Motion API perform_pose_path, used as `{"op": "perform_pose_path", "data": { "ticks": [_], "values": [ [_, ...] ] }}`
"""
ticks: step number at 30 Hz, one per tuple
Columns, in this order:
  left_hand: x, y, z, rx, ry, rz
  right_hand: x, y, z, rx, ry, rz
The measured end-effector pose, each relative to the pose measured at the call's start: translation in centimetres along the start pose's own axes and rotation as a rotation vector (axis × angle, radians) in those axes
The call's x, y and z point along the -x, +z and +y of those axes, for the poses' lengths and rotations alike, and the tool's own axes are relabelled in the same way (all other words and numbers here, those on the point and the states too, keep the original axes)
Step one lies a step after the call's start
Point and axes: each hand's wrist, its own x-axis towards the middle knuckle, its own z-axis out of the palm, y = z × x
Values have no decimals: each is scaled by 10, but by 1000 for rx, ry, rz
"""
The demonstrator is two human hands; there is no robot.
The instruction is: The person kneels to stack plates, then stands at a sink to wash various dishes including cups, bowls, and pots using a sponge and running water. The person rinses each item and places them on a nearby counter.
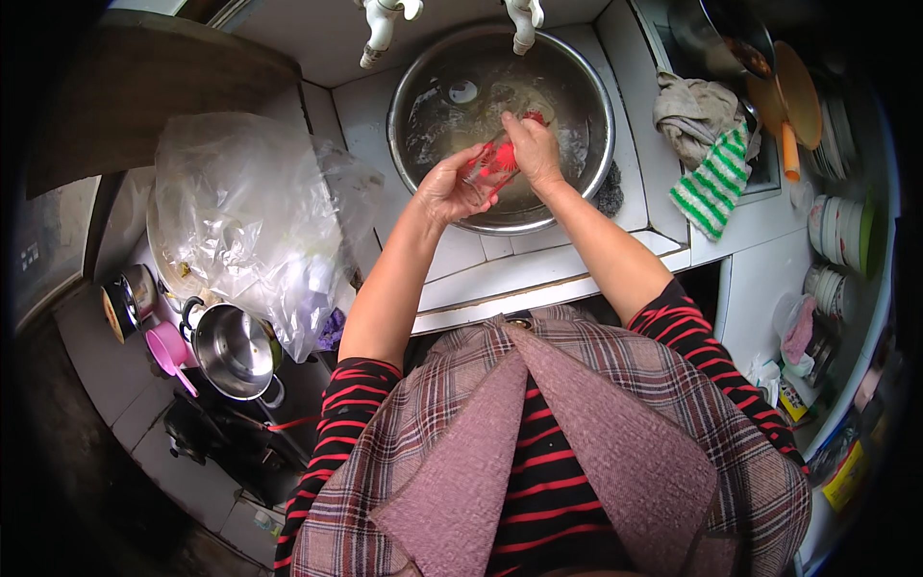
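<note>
A clear drinking glass with a red pattern (482, 173) is held tilted over a large round steel basin (609, 137). My left hand (451, 186) grips its lower left part from below. At its upper right end is my right hand (533, 148), with something red showing beside the fingers; whether that is part of the glass I cannot tell. Cloudy, rippling water (497, 108) lies in the basin. A small whitish round thing (462, 91) shows in the water at the back left.
Two white taps (380, 32) (525, 25) hang above the basin. Dark scouring mesh (610, 191) lies beside its right rim. Clear plastic bags (245, 216), a steel pot (236, 351) and a pink dipper (167, 348) are at left. Right are a green-striped cloth (714, 180) and stacked bowls (840, 231).
</note>
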Motion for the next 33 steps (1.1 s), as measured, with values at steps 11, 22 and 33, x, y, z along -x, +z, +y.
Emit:
{"op": "perform_pose_path", "data": {
  "ticks": [11,22,33],
  "values": [
    [4,-3,36,-205,108,20,44,-31,-36,-396,97,-556],
    [6,24,-6,-803,1352,353,53,-40,-51,-794,295,-694],
    [-9,-7,15,-661,280,531,57,-29,15,451,-994,-355]
  ]
}}
